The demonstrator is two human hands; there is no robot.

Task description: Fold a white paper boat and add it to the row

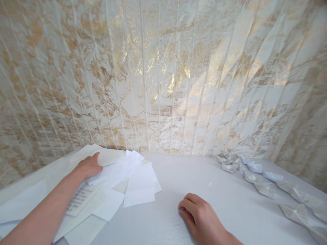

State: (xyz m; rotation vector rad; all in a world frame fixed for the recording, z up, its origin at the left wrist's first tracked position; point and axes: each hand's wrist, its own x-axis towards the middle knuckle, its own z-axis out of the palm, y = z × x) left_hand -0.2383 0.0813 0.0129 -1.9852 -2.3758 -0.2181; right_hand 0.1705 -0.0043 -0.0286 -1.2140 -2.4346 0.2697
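My left hand (89, 166) reaches over a spread pile of loose paper sheets (139, 185) on the left of the table. Two of its digits show apart, close to a sheet (108, 156) at the back of the pile; its other fingers are hidden, and whether it touches that sheet I cannot tell. Near the front middle, my right hand (201, 216) rests on the table with its fingers curled in, and nothing shows in them. One paper (83, 197) under my left forearm bears rows of dark writing.
Folded paper pieces (265, 189), several of them shaped like little boats, stand in rows along the right side of the pale table (173, 177). A tiny white scrap (210, 184) lies near the middle. Behind the table hangs a gold-patterned curtain (163, 85).
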